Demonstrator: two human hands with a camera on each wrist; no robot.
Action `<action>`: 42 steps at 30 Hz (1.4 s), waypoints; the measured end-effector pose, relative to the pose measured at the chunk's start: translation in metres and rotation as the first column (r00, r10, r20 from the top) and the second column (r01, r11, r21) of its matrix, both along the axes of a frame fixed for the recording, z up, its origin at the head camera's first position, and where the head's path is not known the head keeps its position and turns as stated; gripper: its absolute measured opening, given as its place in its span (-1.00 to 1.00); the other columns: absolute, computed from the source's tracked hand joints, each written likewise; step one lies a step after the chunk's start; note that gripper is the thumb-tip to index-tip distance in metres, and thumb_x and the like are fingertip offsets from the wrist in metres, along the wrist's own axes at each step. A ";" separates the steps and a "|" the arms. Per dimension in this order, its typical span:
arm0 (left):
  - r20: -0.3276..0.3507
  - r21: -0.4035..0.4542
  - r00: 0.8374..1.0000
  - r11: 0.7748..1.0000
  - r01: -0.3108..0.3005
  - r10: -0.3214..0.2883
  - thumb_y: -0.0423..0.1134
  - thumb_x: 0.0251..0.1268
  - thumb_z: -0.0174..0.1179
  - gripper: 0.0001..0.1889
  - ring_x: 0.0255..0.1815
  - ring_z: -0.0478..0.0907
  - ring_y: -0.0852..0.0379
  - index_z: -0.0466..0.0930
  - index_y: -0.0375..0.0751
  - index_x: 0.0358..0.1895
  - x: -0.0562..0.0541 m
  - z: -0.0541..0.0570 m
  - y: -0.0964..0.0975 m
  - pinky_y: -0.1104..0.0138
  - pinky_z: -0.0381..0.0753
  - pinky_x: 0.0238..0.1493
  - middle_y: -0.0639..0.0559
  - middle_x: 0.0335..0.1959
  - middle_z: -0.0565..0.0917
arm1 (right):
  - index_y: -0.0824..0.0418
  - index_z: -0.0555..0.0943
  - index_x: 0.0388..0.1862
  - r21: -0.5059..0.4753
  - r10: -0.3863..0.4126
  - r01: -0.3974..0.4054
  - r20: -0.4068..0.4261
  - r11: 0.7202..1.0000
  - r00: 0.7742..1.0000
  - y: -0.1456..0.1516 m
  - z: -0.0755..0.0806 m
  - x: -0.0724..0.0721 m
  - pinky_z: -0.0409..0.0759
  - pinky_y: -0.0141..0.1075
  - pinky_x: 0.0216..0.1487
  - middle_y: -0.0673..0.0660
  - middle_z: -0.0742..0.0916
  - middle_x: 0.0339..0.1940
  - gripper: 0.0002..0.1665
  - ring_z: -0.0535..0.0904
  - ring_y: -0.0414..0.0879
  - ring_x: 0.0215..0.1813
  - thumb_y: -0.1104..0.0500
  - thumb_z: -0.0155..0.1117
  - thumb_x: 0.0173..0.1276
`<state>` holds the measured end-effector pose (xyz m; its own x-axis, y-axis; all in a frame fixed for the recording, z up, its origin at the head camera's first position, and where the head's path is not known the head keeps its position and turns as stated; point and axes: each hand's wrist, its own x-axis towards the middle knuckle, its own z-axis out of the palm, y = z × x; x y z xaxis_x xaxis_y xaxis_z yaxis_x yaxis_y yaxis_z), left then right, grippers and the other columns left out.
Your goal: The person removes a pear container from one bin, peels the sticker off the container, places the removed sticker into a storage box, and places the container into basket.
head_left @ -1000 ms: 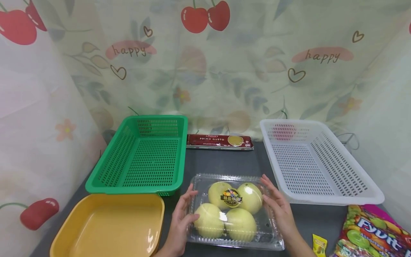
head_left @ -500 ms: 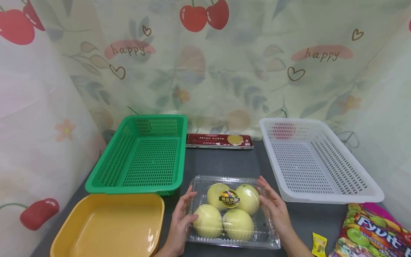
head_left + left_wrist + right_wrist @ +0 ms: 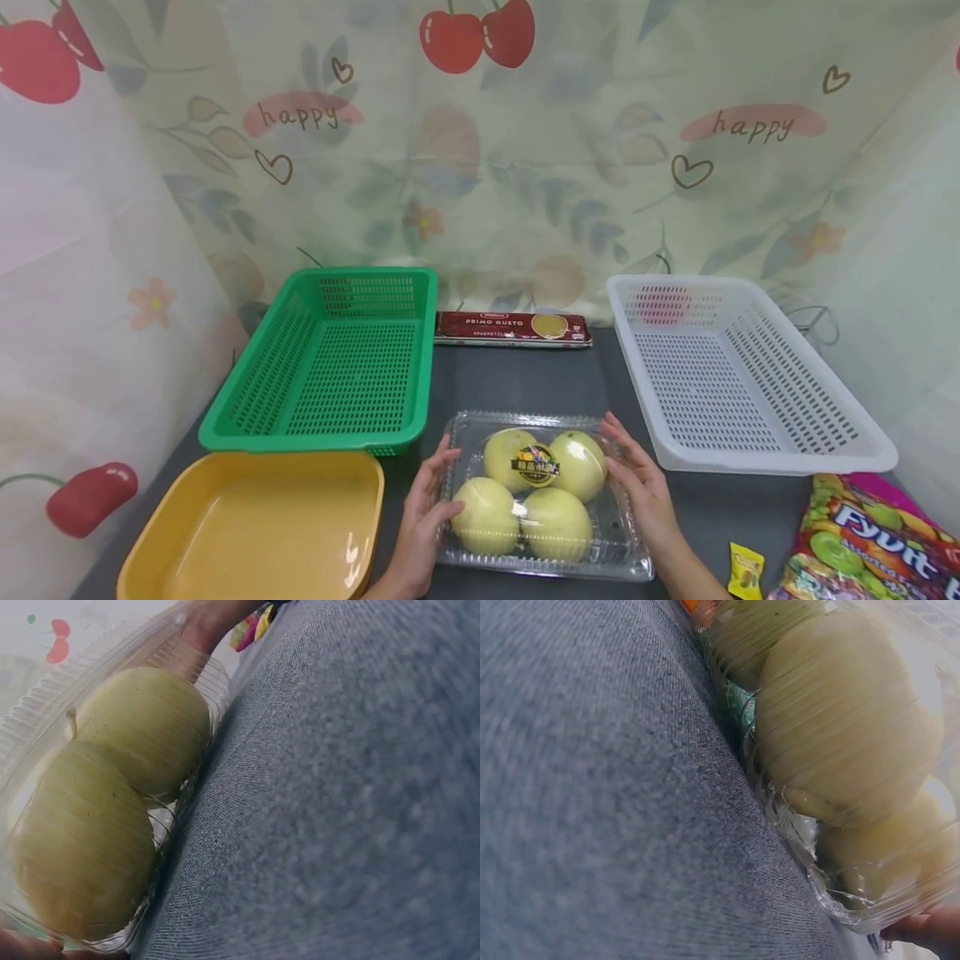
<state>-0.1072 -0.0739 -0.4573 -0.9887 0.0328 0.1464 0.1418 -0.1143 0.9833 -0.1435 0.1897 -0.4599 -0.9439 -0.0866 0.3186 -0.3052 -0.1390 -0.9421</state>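
A clear plastic clamshell box (image 3: pixel 540 567) with several round, pale yellow-green fruits (image 3: pixel 557 525) inside lies at the front middle of the head view. A dark label with coloured fruit pictures sits on its lid. My left hand (image 3: pixel 422 517) grips the box's left side, thumb over the lid edge. On the opposite side my right hand (image 3: pixel 647 492) holds the box, fingers along its right edge. The left wrist view shows two fruits (image 3: pixel 82 847) close up through the ridged wall. At the bottom of the right wrist view, fingertips (image 3: pixel 930 930) touch the box's corner.
Behind stand a green basket (image 3: pixel 416 392) and a white basket (image 3: pixel 750 462), with a red spaghetti pack (image 3: pixel 513 329) between them. A yellow tub (image 3: pixel 255 533) is front left. A small yellow packet (image 3: pixel 746 571) and a Fyvit candy bag (image 3: pixel 862 542) lie front right.
The box's right side and my right hand have shifted slightly left over the first half second. Since then both hands and the box have stayed nearly still.
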 end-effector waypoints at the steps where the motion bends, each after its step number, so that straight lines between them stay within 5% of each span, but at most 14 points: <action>1: -0.001 0.002 1.000 1.000 0.001 -0.001 -0.46 0.08 -0.03 -0.45 0.45 0.03 0.21 0.26 -0.33 0.24 0.000 -0.001 0.000 -0.25 -0.25 0.38 -0.10 0.50 0.03 | 0.53 0.19 0.31 0.004 -0.004 0.004 0.002 1.000 1.000 0.000 0.000 0.000 0.43 -0.53 0.16 -0.21 0.32 0.39 -0.50 0.40 -0.38 0.27 0.31 -0.12 0.46; 6: -0.021 0.002 1.000 1.000 0.015 -0.015 -0.47 0.07 -0.03 -0.44 0.28 0.11 0.62 0.24 -0.36 0.25 0.000 -0.003 -0.001 -0.27 -0.26 0.37 -0.09 0.51 0.02 | 0.55 0.19 0.29 -0.008 -0.001 0.001 -0.031 1.000 1.000 0.000 -0.003 0.002 0.45 -0.51 0.15 -0.20 0.33 0.39 -0.52 0.41 -0.36 0.27 0.35 -0.13 0.45; 15: -0.031 -0.033 1.000 0.999 -0.004 0.003 -0.47 0.07 -0.02 -0.46 0.28 0.13 0.61 0.30 -0.31 0.22 -0.002 -0.004 0.000 -0.23 -0.18 0.38 -0.09 0.49 0.06 | 0.51 0.28 0.25 -0.024 -0.011 0.009 -0.080 1.000 0.997 0.001 -0.002 0.002 0.48 -0.51 0.12 -0.18 0.36 0.38 -0.57 0.42 -0.36 0.26 0.41 -0.13 0.42; 20: -0.083 -0.081 0.996 0.997 -0.021 0.015 -0.51 0.08 -0.02 -0.47 0.33 0.11 0.53 0.31 -0.30 0.22 0.000 -0.005 0.000 -0.17 -0.13 0.39 -0.12 0.49 0.08 | 0.48 0.31 0.24 0.089 -0.084 0.084 0.002 0.993 0.996 0.001 0.003 0.003 0.33 -0.64 0.17 -0.28 0.35 0.37 -0.55 0.26 -0.54 0.32 0.34 -0.05 0.41; 26: -0.154 -0.147 0.988 0.988 -0.056 0.033 -0.53 0.10 -0.01 -0.46 0.38 0.10 0.48 0.34 -0.23 0.24 0.001 -0.006 -0.001 0.52 0.02 0.36 -0.13 0.48 0.10 | 0.40 0.34 0.26 0.255 -0.132 0.106 0.088 0.961 0.987 0.002 0.011 0.004 0.31 -0.70 0.12 -0.05 0.19 0.50 -0.52 0.12 -0.65 0.31 0.23 0.03 0.41; 29: -0.203 -0.149 0.979 0.987 -0.056 0.025 -0.55 0.10 0.00 -0.45 0.40 0.05 0.49 0.32 -0.31 0.25 0.001 -0.007 -0.002 0.68 -0.02 0.30 -0.19 0.47 0.10 | 0.34 0.40 0.24 0.334 -0.152 0.118 0.079 0.935 0.985 0.003 0.016 0.006 0.24 -0.72 0.16 0.06 0.15 0.52 -0.53 0.06 -0.53 0.39 0.22 0.08 0.38; 33: -0.222 -0.160 0.975 0.986 -0.049 0.012 -0.55 0.11 0.01 -0.44 0.43 -0.01 0.51 0.30 -0.37 0.27 0.001 -0.008 -0.003 0.68 -0.04 0.31 -0.21 0.47 0.09 | 0.23 0.46 0.19 0.447 -0.175 0.133 0.053 0.885 0.983 0.003 0.025 0.010 0.13 -0.22 0.45 0.10 0.16 0.52 -0.56 -0.02 -0.07 0.53 0.19 0.15 0.34; 36: -0.211 -0.166 0.977 0.985 -0.044 0.008 -0.54 0.11 0.01 -0.44 0.45 -0.03 0.46 0.31 -0.33 0.27 0.001 -0.008 -0.004 0.68 -0.05 0.31 -0.19 0.47 0.09 | 0.18 0.50 0.16 0.512 -0.171 0.147 -0.001 0.846 0.985 0.002 0.031 0.011 0.05 0.28 0.32 0.14 0.21 0.49 -0.57 0.00 0.16 0.50 0.19 0.20 0.30; 42: -0.178 -0.172 0.984 0.984 -0.034 0.003 -0.54 0.12 0.00 -0.43 0.45 -0.06 0.46 0.32 -0.25 0.28 0.000 -0.008 -0.004 0.67 -0.05 0.31 -0.12 0.49 0.07 | 0.15 0.52 0.12 0.636 -0.090 0.136 -0.104 0.760 0.990 0.003 0.047 0.010 0.14 0.39 0.18 0.24 0.28 0.43 -0.57 0.08 0.18 0.47 0.17 0.25 0.25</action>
<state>-0.1071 -0.0778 -0.4655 -0.9483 0.0550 0.3125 0.3155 0.0607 0.9470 -0.1338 0.1926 -0.4125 -0.9399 -0.1857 0.2865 -0.3413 0.5287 -0.7772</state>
